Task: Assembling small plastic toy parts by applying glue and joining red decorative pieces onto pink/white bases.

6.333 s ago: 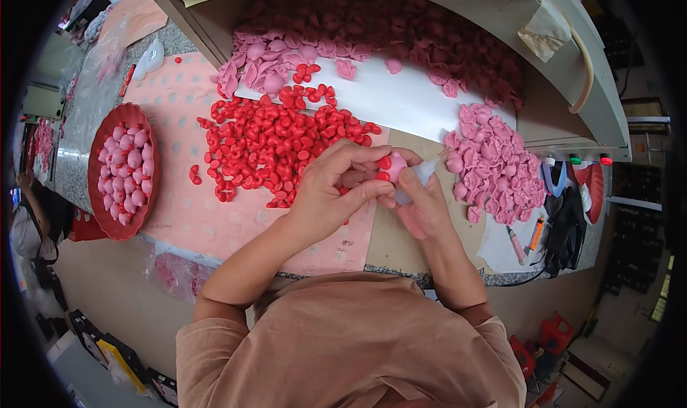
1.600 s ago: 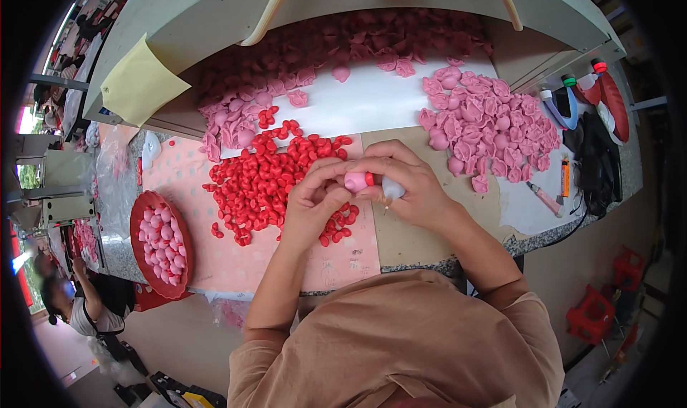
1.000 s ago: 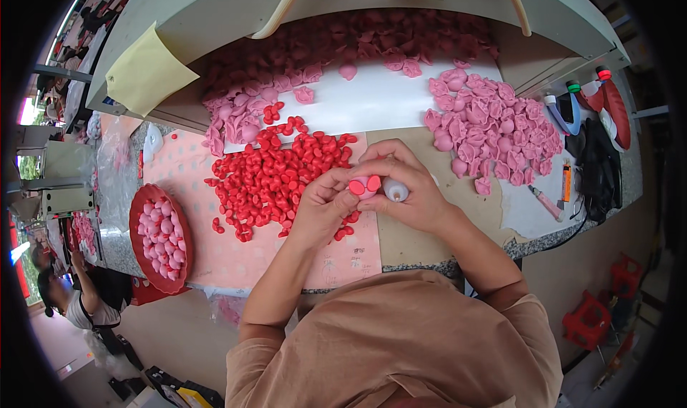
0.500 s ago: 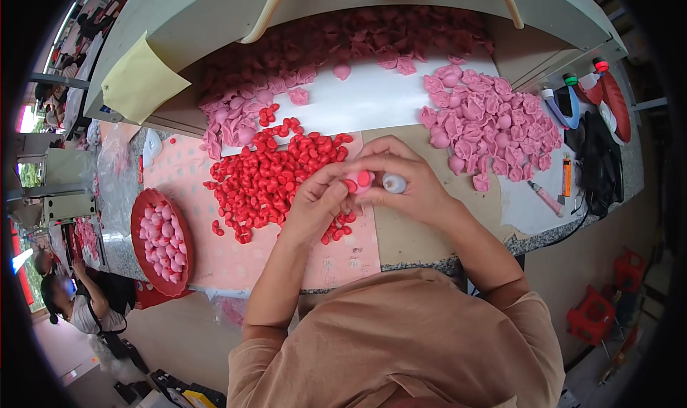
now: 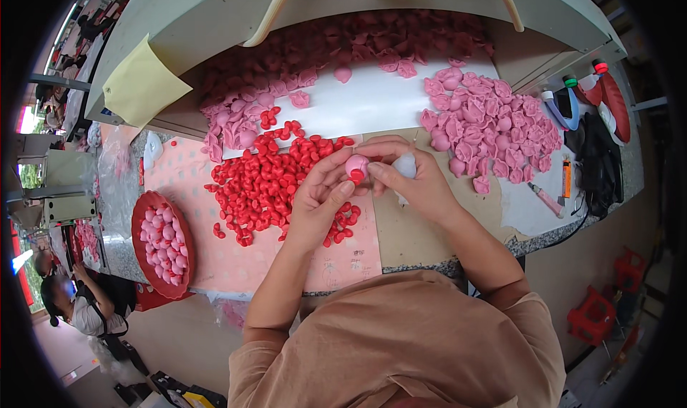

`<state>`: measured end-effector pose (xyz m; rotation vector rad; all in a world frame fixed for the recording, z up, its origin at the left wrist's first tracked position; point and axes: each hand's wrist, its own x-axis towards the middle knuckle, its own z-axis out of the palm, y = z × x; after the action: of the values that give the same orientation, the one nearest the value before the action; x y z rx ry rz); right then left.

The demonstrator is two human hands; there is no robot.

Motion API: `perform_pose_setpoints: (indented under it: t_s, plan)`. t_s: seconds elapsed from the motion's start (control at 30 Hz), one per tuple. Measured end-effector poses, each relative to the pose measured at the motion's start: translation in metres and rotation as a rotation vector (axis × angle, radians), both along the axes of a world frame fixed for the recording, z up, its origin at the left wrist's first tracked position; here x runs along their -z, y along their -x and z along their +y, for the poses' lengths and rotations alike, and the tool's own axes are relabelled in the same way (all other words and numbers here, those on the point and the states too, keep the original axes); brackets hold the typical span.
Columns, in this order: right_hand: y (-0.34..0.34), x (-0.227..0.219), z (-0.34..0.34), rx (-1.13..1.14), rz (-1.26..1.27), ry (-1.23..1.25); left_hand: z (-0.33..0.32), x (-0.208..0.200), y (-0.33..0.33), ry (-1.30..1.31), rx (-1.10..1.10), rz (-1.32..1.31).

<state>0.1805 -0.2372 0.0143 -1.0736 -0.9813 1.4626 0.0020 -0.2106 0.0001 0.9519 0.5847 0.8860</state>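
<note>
Close in front of me, my left hand (image 5: 316,192) pinches a small round pink piece (image 5: 356,163) with a red part on its lower side. The thumb of my right hand (image 5: 428,188) presses at that piece's right side. Tucked in the same right hand is a small whitish translucent squeeze bottle (image 5: 406,166), its tip hard to make out. Beneath and left of my hands spreads a heap of small glossy red pieces (image 5: 261,183) on a pink sheet (image 5: 207,258).
Pink petal-like pieces (image 5: 494,122) lie heaped at the right, with more inside the grey hood (image 5: 215,22). A red basket (image 5: 187,273) at left holds pink balls with red parts. A pink-handled knife (image 5: 547,199) and orange lighter (image 5: 567,178) lie at right. Another person (image 5: 93,304) sits far left.
The pink piece has turned in my fingers, so its round side now shows with the red part lower. The bottle has tilted and shifted slightly up and right in my right hand.
</note>
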Motion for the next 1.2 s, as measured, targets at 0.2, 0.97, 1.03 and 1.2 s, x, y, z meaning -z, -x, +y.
perform_pose_setpoints:
  t_s: [0.2, 0.97, 1.03, 1.2]
  plan:
    - [0.001, 0.007, 0.003, 0.014, 0.000, -0.043, -0.001, 0.001, -0.001, -0.046, 0.029, 0.027]
    - [0.020, 0.019, -0.006, 0.112, 0.045, -0.050, -0.010, 0.010, -0.004, -0.305, -0.252, 0.311]
    - [0.021, 0.024, -0.006, 0.128, 0.086, -0.024, -0.010, 0.012, -0.005, -0.287, -0.258, 0.302]
    - [0.015, 0.015, -0.003, 0.090, 0.228, 0.158, -0.005, 0.009, -0.004, -0.054, -0.292, 0.155]
